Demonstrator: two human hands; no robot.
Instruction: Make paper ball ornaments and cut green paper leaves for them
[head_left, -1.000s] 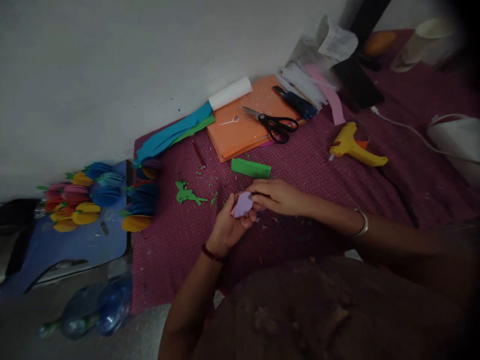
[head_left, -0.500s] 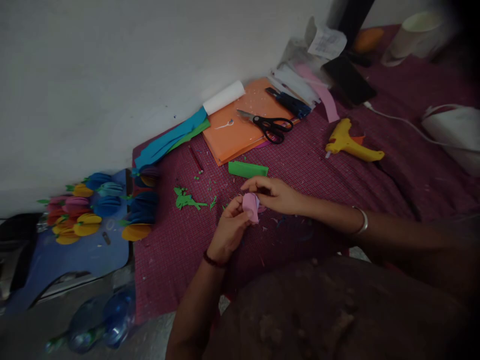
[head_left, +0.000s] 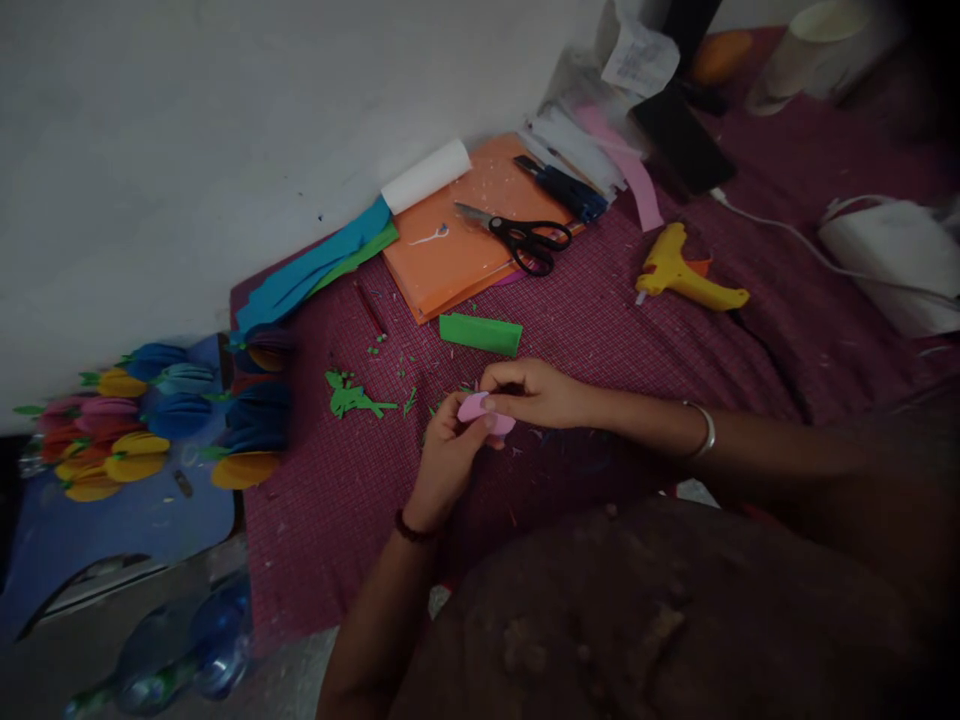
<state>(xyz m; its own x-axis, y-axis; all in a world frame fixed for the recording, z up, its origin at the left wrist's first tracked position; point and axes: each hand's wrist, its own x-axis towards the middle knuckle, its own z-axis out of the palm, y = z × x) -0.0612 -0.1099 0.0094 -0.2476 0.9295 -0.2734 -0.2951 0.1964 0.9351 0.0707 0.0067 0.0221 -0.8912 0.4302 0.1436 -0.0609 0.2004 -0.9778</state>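
A small pink paper piece point(head_left: 477, 405), rounded at its edge, is held between both hands above the maroon checked cloth point(head_left: 315, 520). My left hand point(head_left: 448, 455) pinches its lower side with thumb and fingers. From the right, my right hand point(head_left: 536, 393) grips its upper edge, thumb on top. Whether it is one sheet or several layers I cannot tell. Just beyond the hands lies a folded green paper strip point(head_left: 480, 334). Green paper scraps point(head_left: 352, 398) are scattered to the left, close to a dark red pencil point(head_left: 370, 310).
Black-handled scissors point(head_left: 525, 240) and a box cutter point(head_left: 562, 190) rest on orange sheets point(head_left: 427, 265). To the right are a yellow glue gun point(head_left: 686, 272) and a phone point(head_left: 682, 140). Colourful paper ornaments point(head_left: 135, 455) sit on a blue surface at left, above plastic bottles point(head_left: 217, 640).
The pink paper has turned from upright to a flatter tilt. My right hand has closed on it, its fingers lower than before. The whole view has shifted slightly.
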